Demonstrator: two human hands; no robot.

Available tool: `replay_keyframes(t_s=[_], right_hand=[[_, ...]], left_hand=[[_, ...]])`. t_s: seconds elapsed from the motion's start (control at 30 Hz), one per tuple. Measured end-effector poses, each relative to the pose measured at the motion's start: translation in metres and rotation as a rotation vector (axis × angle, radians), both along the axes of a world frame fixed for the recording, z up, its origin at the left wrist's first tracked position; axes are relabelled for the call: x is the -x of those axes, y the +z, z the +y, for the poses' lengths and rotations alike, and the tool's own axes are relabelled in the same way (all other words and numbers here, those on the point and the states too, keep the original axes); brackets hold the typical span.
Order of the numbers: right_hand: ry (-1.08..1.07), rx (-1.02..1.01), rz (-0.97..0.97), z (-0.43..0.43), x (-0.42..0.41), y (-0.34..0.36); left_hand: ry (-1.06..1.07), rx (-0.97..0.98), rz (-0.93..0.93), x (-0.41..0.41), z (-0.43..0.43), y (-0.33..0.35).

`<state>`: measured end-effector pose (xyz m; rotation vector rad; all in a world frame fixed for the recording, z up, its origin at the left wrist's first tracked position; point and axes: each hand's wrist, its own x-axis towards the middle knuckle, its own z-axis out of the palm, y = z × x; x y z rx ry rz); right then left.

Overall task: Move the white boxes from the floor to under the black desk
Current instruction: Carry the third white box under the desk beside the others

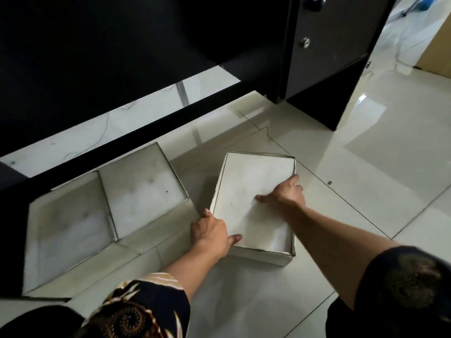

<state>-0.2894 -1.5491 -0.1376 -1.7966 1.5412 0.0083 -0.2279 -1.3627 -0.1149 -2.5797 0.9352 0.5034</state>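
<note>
A white box (249,186) lies flat on the tiled floor just in front of the black desk (122,57). My left hand (211,234) grips its near left corner, thumb on the lid. My right hand (285,193) presses flat on the lid with fingers spread. Two more white boxes (141,189) (66,230) lie side by side to the left, close to the desk's low black crossbar (136,132).
The desk's drawer cabinet (329,50) with a knob and a lock stands at the right of the opening. Glossy tiled floor (390,154) spreads to the right. A wooden panel (436,45) stands at the far right edge.
</note>
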Motion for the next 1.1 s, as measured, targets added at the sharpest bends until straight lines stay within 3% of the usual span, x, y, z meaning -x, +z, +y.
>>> replay_keyframes(t_s=[0.1, 0.33, 0.47, 0.53, 0.67, 0.77, 0.83, 0.97, 1.1], right_hand=[[0.031, 0.046, 0.026, 0.017, -0.011, -0.011], [0.432, 0.147, 0.135, 0.000, -0.037, 0.011], [0.171, 0.173, 0.093, 0.017, -0.037, -0.001], [0.181, 0.108, 0.111, 0.016, -0.031, -0.010], [0.353, 0.095, 0.079, -0.001, -0.021, -0.006], [0.434, 0.019, 0.038, -0.002, -0.015, 0.003], [0.331, 0.012, 0.032, 0.010, -0.009, 0.003], [0.059, 0.229, 0.115, 0.059, 0.011, -0.015], [-0.132, 0.049, -0.020, 0.083, 0.001, -0.023]], left_hand=[[0.005, -0.034, -0.006, 0.002, 0.003, 0.006], [-0.080, 0.015, -0.020, 0.012, 0.008, 0.012], [-0.144, -0.058, -0.139, 0.009, -0.003, 0.021], [-0.143, 0.012, -0.179, 0.004, -0.007, 0.022], [-0.340, -0.016, 0.164, -0.007, 0.003, -0.005], [-0.323, -0.043, 0.185, -0.005, 0.015, -0.033], [-0.276, 0.025, 0.131, 0.000, 0.015, -0.041], [-0.230, 0.022, 0.100, -0.001, 0.005, -0.042], [-0.172, 0.032, 0.108, -0.008, -0.008, -0.041]])
